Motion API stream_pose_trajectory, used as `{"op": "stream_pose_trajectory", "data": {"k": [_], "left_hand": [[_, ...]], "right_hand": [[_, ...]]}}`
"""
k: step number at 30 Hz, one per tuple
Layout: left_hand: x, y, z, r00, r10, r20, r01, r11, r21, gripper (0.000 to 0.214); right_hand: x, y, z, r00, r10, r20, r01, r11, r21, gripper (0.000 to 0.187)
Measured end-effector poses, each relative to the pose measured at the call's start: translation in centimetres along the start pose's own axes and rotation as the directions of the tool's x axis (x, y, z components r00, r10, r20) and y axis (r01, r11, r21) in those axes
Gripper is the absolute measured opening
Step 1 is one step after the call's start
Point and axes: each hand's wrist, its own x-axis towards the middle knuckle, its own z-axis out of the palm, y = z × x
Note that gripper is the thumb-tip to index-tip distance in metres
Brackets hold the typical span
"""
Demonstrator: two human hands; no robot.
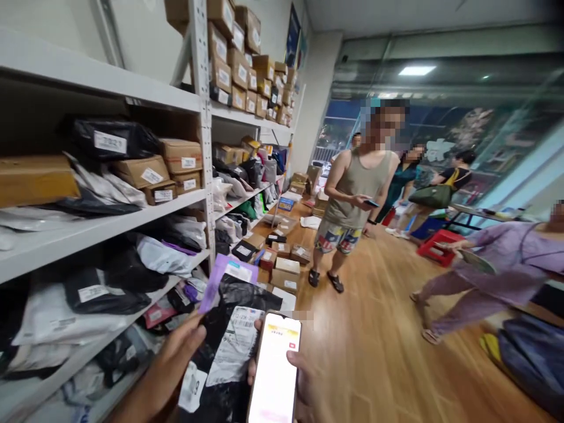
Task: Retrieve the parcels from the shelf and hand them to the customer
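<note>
My left hand (171, 364) grips a stack of soft mail parcels at the bottom of the view: a black poly bag with a white shipping label (235, 346) in front and a purple parcel (222, 276) behind it. My right hand (299, 382) holds a phone (275, 370) upright beside the parcels, with its bright screen facing me. The thumb rests on the phone's right edge and fingertips show at its left edge. Both hands are close together, just right of the shelving.
Grey metal shelving (132, 220) on the left is packed with cardboard boxes and poly bags. More boxes (282, 258) lie on the wooden floor. A person in a tank top (352, 188) stands ahead holding a phone. Other people stand behind; one in purple (506, 264) walks at right.
</note>
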Motion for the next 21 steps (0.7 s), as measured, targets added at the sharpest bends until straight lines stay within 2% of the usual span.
{"op": "stream_pose_trajectory", "data": {"k": [3,5,8,10,12,15,17,19,21], "left_hand": [[-0.8,-1.0,6.2,0.993,-0.065,0.103,0.07,0.996,-0.053,0.057],[-1.2,-1.3,9.1,0.988,-0.137,0.068,0.141,0.988,-0.063,0.056],[-1.7,-1.2,12.0,0.98,-0.2,0.002,0.199,0.974,-0.104,0.06],[-2.0,-0.8,13.2,0.98,-0.188,-0.058,0.181,0.977,-0.112,0.061],[-2.4,-0.6,13.9,0.978,-0.181,-0.099,0.169,0.978,-0.119,0.062],[-3.1,-0.5,14.3,0.975,-0.185,-0.127,0.169,0.978,-0.122,0.066],[-3.8,-0.5,14.4,0.974,-0.182,-0.137,0.162,0.976,-0.145,0.069],[-4.6,-0.3,14.2,0.973,-0.198,-0.116,0.172,0.964,-0.204,0.07],[-5.7,-0.2,13.9,0.974,-0.208,-0.088,0.18,0.95,-0.254,0.068]], "right_hand": [[-2.8,-2.9,-2.6,0.998,0.047,-0.044,-0.051,0.995,-0.088,0.066],[-4.7,-4.4,-4.3,0.993,0.097,-0.07,-0.103,0.992,-0.076,0.064],[-7.6,-6.1,-5.9,0.979,0.103,-0.178,-0.107,0.994,-0.017,0.064],[-9.1,-7.7,-6.1,0.966,0.01,-0.26,-0.01,1.0,0.003,0.057],[-9.6,-9.9,-5.5,0.957,-0.108,-0.27,0.117,0.993,0.018,0.05],[-8.2,-14.1,-3.9,0.953,-0.22,-0.21,0.233,0.972,0.037,0.047],[-7.1,-16.5,-2.7,0.936,-0.28,-0.214,0.291,0.957,0.018,0.044],[-6.9,-17.2,-1.6,0.951,-0.259,-0.168,0.266,0.964,0.02,0.052],[-8.0,-15.9,-0.6,0.987,-0.149,-0.067,0.152,0.987,0.043,0.059]]}}
